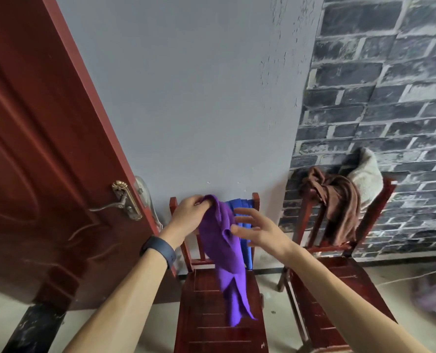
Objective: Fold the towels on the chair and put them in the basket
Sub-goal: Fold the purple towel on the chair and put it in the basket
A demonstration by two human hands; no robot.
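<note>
A purple towel (226, 253) hangs from my left hand (189, 216), which grips its top corner above the back of the near red wooden chair (212, 324). The towel's lower end trails onto the chair seat. My right hand (256, 229) is spread with straight fingers just right of the towel, its thumb at the cloth's edge. A blue towel (240, 207) is draped over the chair back behind the purple one. On the second red chair (339, 273) to the right hang a brown towel (336, 207) and a pale grey towel (367, 179). No basket can be made out.
A dark red door (33, 149) with a brass handle (124, 203) stands open at the left. A grey wall and brick-pattern wallpaper (390, 98) lie behind the chairs. A blurred pale purple shape (433, 296) sits on the floor at the far right.
</note>
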